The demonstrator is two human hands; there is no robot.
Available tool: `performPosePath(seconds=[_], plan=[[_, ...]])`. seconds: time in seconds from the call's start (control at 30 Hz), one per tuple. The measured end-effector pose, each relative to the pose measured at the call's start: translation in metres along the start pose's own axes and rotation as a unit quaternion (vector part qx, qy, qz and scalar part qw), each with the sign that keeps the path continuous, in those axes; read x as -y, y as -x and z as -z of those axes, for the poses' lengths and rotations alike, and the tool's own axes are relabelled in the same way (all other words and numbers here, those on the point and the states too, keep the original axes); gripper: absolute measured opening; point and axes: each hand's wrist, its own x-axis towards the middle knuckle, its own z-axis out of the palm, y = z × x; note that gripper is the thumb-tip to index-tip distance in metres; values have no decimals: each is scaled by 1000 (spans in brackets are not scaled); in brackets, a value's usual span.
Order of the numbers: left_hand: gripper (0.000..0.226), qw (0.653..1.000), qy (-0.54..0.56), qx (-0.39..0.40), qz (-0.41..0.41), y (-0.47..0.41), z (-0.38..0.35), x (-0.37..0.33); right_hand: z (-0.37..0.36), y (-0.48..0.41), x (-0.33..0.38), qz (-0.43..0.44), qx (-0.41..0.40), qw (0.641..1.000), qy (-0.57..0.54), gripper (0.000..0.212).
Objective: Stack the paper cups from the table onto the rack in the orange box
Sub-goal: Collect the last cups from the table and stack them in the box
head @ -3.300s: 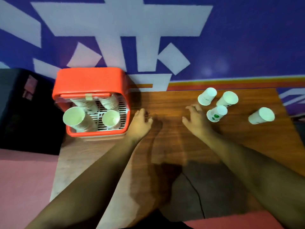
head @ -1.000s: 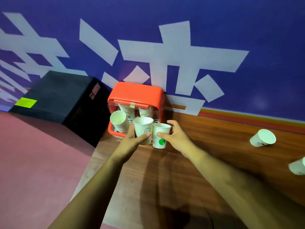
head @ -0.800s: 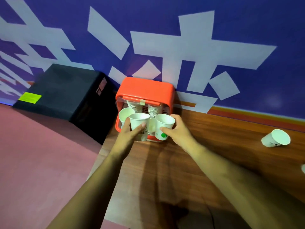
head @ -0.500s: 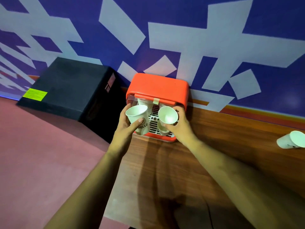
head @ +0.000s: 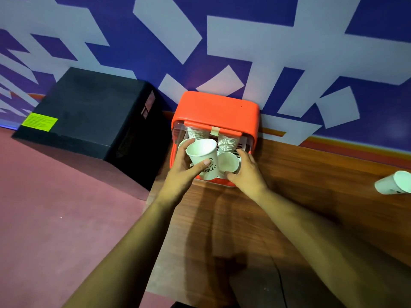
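Paper cups filled the back of the orange box (head: 216,110): a left stack (head: 195,133) and a right stack (head: 228,142), both lying with their mouths away from you under the lid's front lip. Your left hand (head: 182,174) gripped the HELLO cup (head: 203,156), thumb across its side, held over the box's front left. Your right hand (head: 246,172) was curled round a plain cup (head: 228,162), tilted mouth toward you at the front right. Only a sliver of the white rack (head: 242,147) showed between the cups. Behind your left fingers a further rim (head: 183,143) peeked out; what it sat on was hidden. One loose cup (head: 393,185) lay on its side, cut off at the right edge. The box stood at the tabletop's (head: 289,196) left end against the wall (head: 244,41), a black box (head: 89,114) just beside it. Bare wood ran between the box and the loose cup.
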Motion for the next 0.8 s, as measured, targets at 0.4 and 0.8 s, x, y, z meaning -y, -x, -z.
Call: performPosePath(seconds=[0.4,0.8], plan=[[65,988,-147,-1,-54,-22,-57,18,49,4,14,1,64,945,-322,39],[66,987,-154,16,-44,-30,-50,38,31,2,3,34,52,945,-321,50]])
